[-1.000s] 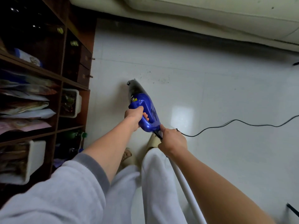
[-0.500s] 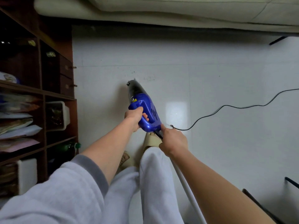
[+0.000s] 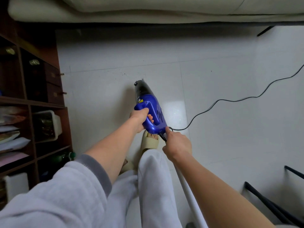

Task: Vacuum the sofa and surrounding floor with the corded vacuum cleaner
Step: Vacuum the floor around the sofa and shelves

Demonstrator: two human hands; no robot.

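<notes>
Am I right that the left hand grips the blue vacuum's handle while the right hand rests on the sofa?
Not quite. In the head view the right hand is at the vacuum's rear where the cord leaves it, not on the sofa. The left hand does grip the handle.

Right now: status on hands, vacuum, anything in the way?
Left hand grips the blue handheld vacuum by its handle. Right hand pinches the power cord at the rear. Nozzle aimed at floor; cord trails right, clear of it.

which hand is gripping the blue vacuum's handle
The left hand: its fingers wrap the blue handheld vacuum's handle, while the right hand holds the black cord's base.
</notes>
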